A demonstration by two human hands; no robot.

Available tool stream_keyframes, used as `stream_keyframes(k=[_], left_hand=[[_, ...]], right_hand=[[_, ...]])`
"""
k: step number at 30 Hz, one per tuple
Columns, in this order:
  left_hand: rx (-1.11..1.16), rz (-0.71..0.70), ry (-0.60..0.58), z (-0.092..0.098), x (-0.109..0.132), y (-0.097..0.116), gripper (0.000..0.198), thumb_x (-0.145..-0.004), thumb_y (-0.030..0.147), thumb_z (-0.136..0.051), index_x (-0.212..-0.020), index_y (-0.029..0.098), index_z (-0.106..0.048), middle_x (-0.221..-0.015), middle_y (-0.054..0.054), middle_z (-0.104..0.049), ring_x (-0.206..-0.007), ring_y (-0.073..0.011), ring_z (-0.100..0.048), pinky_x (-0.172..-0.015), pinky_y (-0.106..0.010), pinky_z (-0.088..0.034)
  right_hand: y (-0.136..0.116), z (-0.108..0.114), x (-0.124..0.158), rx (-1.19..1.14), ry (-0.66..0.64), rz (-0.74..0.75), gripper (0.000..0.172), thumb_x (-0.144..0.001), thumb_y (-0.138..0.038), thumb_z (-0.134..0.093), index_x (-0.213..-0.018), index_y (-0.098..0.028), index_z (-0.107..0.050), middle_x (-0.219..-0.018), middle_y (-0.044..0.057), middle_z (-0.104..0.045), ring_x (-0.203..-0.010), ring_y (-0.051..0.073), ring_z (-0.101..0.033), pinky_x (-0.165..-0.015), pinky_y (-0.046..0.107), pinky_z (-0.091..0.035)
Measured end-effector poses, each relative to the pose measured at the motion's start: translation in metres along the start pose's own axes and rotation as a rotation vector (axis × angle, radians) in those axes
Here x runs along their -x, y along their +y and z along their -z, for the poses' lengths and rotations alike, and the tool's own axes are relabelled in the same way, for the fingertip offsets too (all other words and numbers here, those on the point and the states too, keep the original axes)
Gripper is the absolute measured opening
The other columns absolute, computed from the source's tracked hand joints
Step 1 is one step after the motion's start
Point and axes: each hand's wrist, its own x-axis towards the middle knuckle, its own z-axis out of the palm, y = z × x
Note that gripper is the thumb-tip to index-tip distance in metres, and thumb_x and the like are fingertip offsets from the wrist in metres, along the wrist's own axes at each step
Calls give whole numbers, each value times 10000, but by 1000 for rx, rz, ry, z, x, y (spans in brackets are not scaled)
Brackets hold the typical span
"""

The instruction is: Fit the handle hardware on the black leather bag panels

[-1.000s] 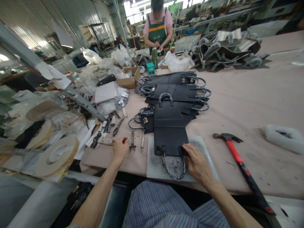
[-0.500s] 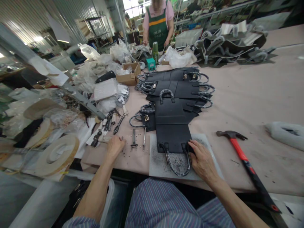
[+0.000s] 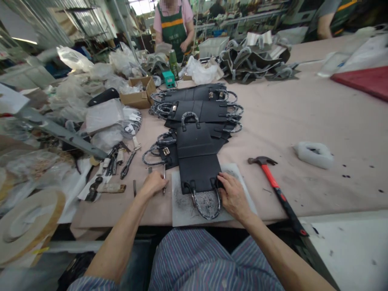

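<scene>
A black handbag panel [image 3: 198,171] with two plastic-wrapped handles lies unfolded, its near end over a pale board [image 3: 180,210]. My right hand [image 3: 233,196] grips the panel's right edge beside the base of the near handle [image 3: 197,206]. To the left, my left hand [image 3: 154,184] has its fingertips closed on a slim metal tool [image 3: 164,189] lying on the table. Part of another metal tool [image 3: 150,170] shows behind that hand, mostly covered by it. A short metal rod [image 3: 134,188] lies farther left.
More black bag panels [image 3: 197,109] are stacked behind. A claw hammer [image 3: 274,184] and a wrapped roll [image 3: 313,154] lie right. Pliers-like tools [image 3: 127,165], a tape roll [image 3: 33,222] and plastic bags fill the left. A co-worker [image 3: 174,28] stands across the table.
My left hand has moved right, from the short metal rod to the slim tool nearest the board. My right hand stays on the panel. The view has turned right.
</scene>
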Motion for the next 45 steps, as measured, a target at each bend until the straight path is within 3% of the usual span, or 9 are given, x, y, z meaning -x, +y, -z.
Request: stream_keyframes(k=[6, 11, 15, 18, 23, 29, 37, 40, 45], left_hand=[[192, 56, -46, 1, 3, -9, 154, -720, 315, -549, -622, 196, -539, -434, -14, -562, -365, -153, -525, -398, -232, -366], [1008, 38, 131, -3, 30, -5, 343, -612, 353, -700, -870, 170, -566, -623, 5, -683, -382, -105, -515, -378, -204, -376], [1250, -125, 114, -17, 52, 28, 545, -604, 342, -823, -1068, 154, -606, -735, -9, -740, -540, -124, -644, -524, -223, -521], [1243, -194, 110, -34, 58, 55, 511, -629, 361, -846, -1036, 143, -628, -772, -27, -745, -572, -125, -662, -573, -239, -551], [983, -299, 401, -61, 56, 77, 298, -740, 340, -783, -922, 155, -637, -782, -21, -727, -563, -122, -667, -561, -228, -554], [826, -388, 453, -70, 55, 76, 214, -829, 333, -715, -945, 172, -634, -849, -32, -746, -542, -112, -658, -528, -218, -540], [589, -630, 412, -68, 50, 61, 202, -895, 309, -656, -1048, 188, -709, -1015, -72, -775, -993, -218, -729, -958, -374, -575], [600, -673, 373, -72, 48, 57, 169, -906, 294, -651, -1014, 182, -716, -1047, -77, -767, -1005, -218, -727, -952, -369, -583], [576, -642, 490, -81, 48, 57, 151, -886, 277, -690, -1004, 184, -705, -1023, -64, -769, -947, -205, -734, -934, -374, -586]], right_hand=[[-6, 5, -4, -5, -12, -28, 458, -881, -107, -498, -1329, -169, -570, -1413, 154, -566, -1328, 321, -492, -1125, 578, -417], [-9, 10, -6, -7, -33, -46, 474, -864, -91, -500, -1327, -169, -567, -1406, 158, -571, -1317, 325, -499, -1119, 576, -422], [-9, 11, -6, -11, -32, -53, 475, -862, -86, -497, -1325, -164, -566, -1403, 160, -573, -1322, 328, -491, -1124, 580, -415], [-10, 11, -6, -10, -31, -53, 461, -878, -93, -487, -1326, -167, -565, -1395, 160, -577, -1317, 327, -494, -1122, 579, -417], [-10, 11, -6, -9, -45, -66, 446, -899, -104, -476, -1332, -166, -562, -1408, 154, -569, -1325, 327, -486, -1134, 577, -405], [-10, 12, -6, -30, -53, -85, 481, -898, -110, -476, -1367, -185, -550, -1419, 149, -563, -1343, 325, -474, -1140, 591, -390], [-10, 13, -7, -31, -66, -97, 474, -903, -113, -470, -1365, -169, -559, -1425, 155, -560, -1349, 324, -470, -1150, 585, -380], [-10, 13, -7, -27, -60, -94, 472, -900, -112, -478, -1361, -168, -561, -1420, 154, -564, -1342, 324, -478, -1139, 589, -392], [-11, 14, -8, -8, -56, -89, 437, -898, -110, -484, -1323, -153, -574, -1407, 154, -574, -1331, 321, -490, -1131, 577, -411]])
